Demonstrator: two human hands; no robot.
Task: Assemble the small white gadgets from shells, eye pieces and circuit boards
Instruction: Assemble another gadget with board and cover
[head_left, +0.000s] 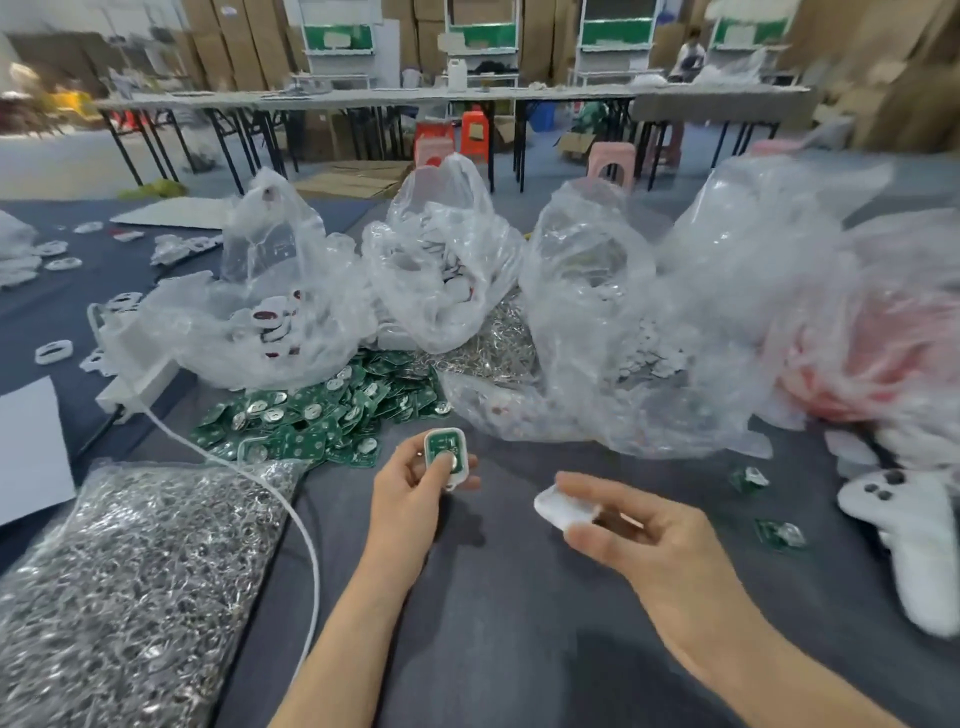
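The left hand (415, 483) grips a small white plastic shell holding a green circuit board (445, 457), board side up, exposed for closing. Just right of it, apart, the right hand (631, 530) pinches a white plastic cover (565, 506), probably the mating half.

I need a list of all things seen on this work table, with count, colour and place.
half-built gadget: one, white shell with green board inside, held up, centre
shell piece: one, white, held right of it
circuit boards: a pile, green, table centre
clear bags: several, mostly white parts inside, behind the pile
bag of metal parts: one, silver, near left
cable: one, white, beside that bag
left hand: grips the gadget
right hand: fingers pinch the shell piece
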